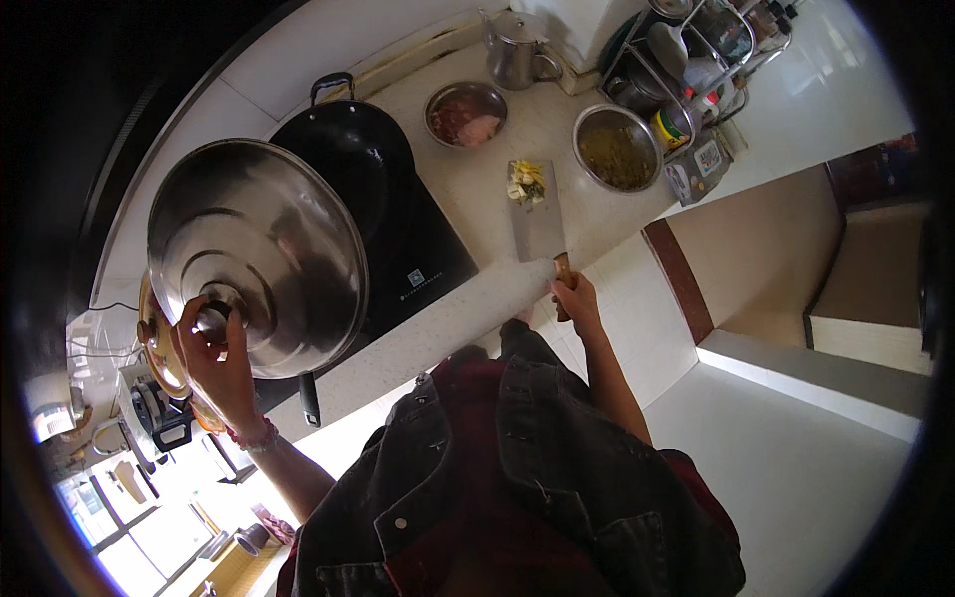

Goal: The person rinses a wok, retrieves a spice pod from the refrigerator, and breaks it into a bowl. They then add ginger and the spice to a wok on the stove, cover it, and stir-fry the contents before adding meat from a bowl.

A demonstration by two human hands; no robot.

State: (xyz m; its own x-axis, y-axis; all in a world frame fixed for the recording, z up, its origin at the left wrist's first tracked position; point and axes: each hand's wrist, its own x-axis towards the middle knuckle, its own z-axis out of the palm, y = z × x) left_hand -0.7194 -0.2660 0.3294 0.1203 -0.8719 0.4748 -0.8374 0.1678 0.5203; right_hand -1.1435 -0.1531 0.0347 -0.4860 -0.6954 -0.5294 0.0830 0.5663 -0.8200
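Observation:
My left hand [216,358] grips the knob of a large steel wok lid [298,239]. The lid hides part of a black wok [347,153], whose near handle [309,399] sticks out below the lid's rim. In my right hand [578,298] is the wooden handle of a cleaver [536,227], its broad blade lying flat. A small pile of chopped pale and yellow pieces, perhaps ginger and garlic, [527,181] rests on the blade. The cleaver is over the counter between the cooktop and a steel bowl.
Beneath the wok is a black cooktop [425,254]. Behind stand a bowl of raw meat [466,114] and a steel kettle [518,56]. A steel bowl [619,149] holds greenish food in liquid. To its right are a wire rack [690,45] and a plastic container [697,170].

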